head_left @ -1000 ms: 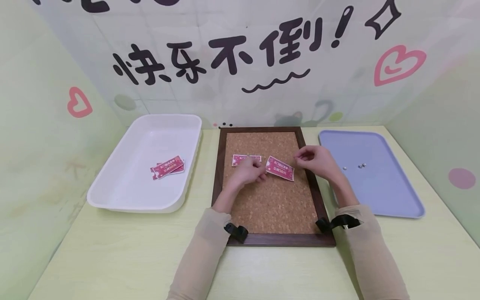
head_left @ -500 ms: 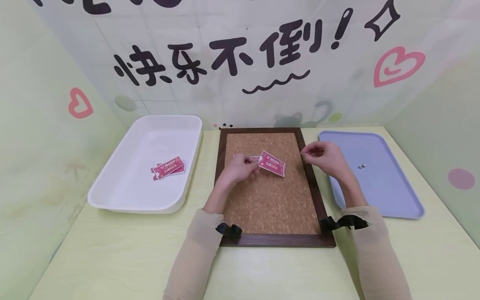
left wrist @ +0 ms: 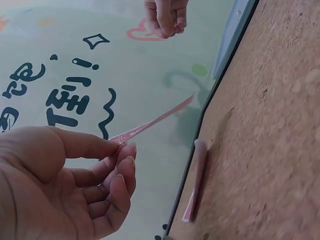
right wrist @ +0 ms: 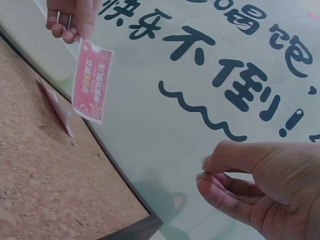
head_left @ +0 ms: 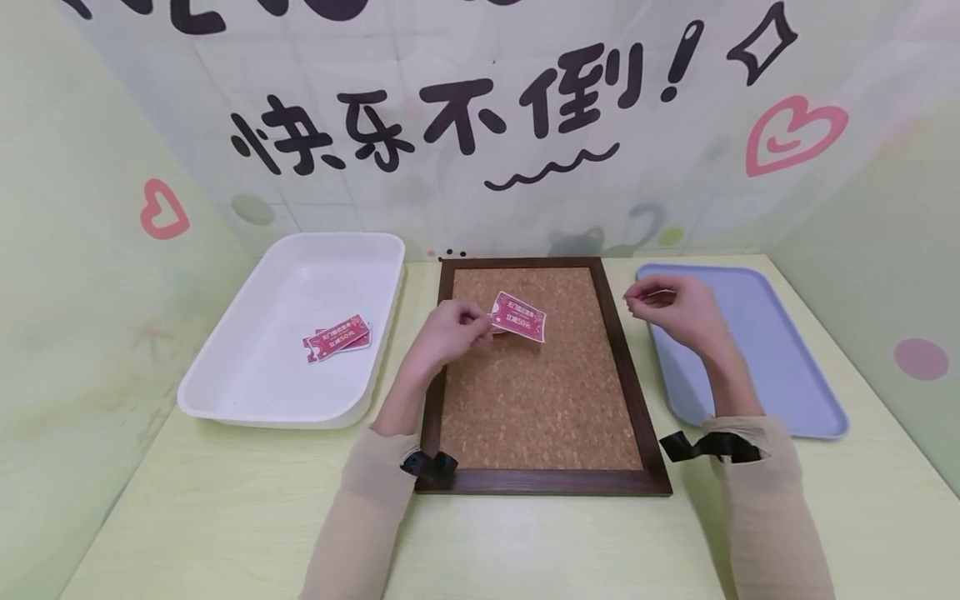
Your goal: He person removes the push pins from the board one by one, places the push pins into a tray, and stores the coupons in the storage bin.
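My left hand (head_left: 448, 335) pinches a pink-red printed coupon (head_left: 519, 317) by its left end, holding it tilted above the cork board (head_left: 547, 400). A second coupon (left wrist: 196, 182) lies on the board beneath, its edge bowed up in the left wrist view; the held one mostly covers it in the head view. Between the thumb and index fingertips of my right hand (head_left: 686, 312) is a tiny dark speck, seemingly a thumbtack (right wrist: 206, 173), mostly hidden by the fingers. That hand hovers between the board's right edge and the blue tray (head_left: 757, 358).
At left stands a white plastic tub (head_left: 247, 379) with overlapping coupons (head_left: 337, 338) inside. A small silver piece (left wrist: 239, 12) shows on the blue tray in the left wrist view. The board has a raised dark wooden frame (head_left: 547, 481). A printed wall (head_left: 450, 208) rises behind the table.
My left hand has moved left with the coupon, away from the right hand. My right hand has drawn right and back from the board to over the blue tray's left edge.
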A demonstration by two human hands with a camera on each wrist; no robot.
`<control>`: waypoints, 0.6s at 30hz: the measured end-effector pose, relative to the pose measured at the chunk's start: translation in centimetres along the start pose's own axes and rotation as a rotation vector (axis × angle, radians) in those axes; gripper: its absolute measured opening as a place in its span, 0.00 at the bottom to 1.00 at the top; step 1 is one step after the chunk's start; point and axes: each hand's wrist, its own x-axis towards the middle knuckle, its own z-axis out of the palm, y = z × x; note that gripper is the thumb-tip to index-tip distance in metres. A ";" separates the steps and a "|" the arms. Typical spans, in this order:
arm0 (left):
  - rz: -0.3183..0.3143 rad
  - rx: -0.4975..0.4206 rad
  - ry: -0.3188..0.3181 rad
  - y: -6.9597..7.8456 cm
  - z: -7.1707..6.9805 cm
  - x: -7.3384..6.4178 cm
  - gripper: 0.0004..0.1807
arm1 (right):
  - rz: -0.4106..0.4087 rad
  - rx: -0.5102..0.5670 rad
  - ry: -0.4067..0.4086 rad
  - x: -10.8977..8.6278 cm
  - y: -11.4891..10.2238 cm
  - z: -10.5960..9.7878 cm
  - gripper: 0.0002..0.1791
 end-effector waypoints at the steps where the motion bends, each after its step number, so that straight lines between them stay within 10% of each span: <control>1: 0.007 0.001 0.005 0.0 -0.3 -0.2 0.11 | -0.004 0.007 0.007 0.0 0.0 -0.2 0.10; 18: 0.053 0.026 0.104 -2.1 -7.0 -3.4 0.13 | -0.011 -0.040 0.107 -1.7 2.2 -3.6 0.07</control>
